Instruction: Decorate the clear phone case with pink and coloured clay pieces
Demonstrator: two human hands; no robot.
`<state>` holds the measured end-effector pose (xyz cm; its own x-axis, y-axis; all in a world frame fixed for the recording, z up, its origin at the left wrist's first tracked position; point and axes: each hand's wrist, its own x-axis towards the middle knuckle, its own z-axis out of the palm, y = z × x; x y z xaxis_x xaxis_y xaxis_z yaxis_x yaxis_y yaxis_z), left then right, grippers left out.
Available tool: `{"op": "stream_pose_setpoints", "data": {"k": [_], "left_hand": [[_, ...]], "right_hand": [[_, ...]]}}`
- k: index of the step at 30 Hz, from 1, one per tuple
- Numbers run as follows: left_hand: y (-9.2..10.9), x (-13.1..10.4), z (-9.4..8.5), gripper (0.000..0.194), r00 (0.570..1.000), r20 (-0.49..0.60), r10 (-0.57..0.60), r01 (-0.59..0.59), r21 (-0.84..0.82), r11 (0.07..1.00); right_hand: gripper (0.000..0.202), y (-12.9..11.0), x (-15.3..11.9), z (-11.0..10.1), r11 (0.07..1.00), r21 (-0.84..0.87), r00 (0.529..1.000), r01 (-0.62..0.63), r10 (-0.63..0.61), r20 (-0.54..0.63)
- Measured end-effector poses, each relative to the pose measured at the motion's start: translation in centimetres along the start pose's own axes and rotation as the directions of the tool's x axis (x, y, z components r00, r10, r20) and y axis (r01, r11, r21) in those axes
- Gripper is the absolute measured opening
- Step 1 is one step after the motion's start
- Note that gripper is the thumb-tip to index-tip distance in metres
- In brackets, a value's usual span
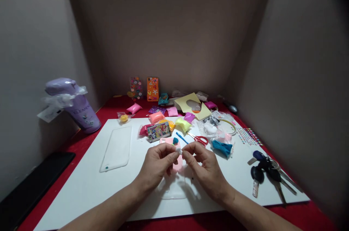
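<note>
My left hand (159,160) and my right hand (205,163) meet over the middle of the white board (81,191). Both pinch a small lump of white modelling clay (178,150) between thumb and fingertips, and the fingers partly cover it. Below them lies a pink phone case (177,165), mostly hidden by the hands, with a dark teal lump (176,140) at its far end. A clear case-like sheet (173,193) shows under the hands, nearer the front. Just beyond the right hand are red-handled scissors (201,140) and a blue tool (182,137).
A clear phone case (117,149) lies left. Several clay packets, including a blue one (222,148), and a picture card (159,132) sit behind. Keys (268,173) and sticker gems (249,136) are at right. A purple bottle (79,105) and black slab (38,183) flank the left.
</note>
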<state>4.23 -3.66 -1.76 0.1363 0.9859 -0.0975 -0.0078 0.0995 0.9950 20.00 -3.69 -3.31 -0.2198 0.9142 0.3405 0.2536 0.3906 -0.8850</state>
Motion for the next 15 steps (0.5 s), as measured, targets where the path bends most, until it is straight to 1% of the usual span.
{"op": "stream_pose_setpoints", "data": {"k": [4, 10, 15], "left_hand": [[-0.32, -0.03, -0.04, 0.027, 0.999, 0.033, 0.012, -0.013, 0.026, 1.0], [-0.05, -0.05, 0.04, 0.028, 0.999, 0.047, -0.023, 0.023, 0.017, 1.0], [0.19, 0.03, -0.08, 0.026, 0.999, 0.035, 0.013, -0.013, 0.014, 1.0]], "right_hand": [[0.019, -0.06, 0.02, 0.05, 1.0, -0.006, 1.0, -0.002, 0.002, 0.023], [0.022, 0.31, -0.07, 0.12, 0.994, 0.097, 0.998, -0.059, 0.058, 0.02], [0.022, 0.4, -0.08, 0.2, 0.994, 0.094, 0.998, -0.055, 0.054, 0.016]]}}
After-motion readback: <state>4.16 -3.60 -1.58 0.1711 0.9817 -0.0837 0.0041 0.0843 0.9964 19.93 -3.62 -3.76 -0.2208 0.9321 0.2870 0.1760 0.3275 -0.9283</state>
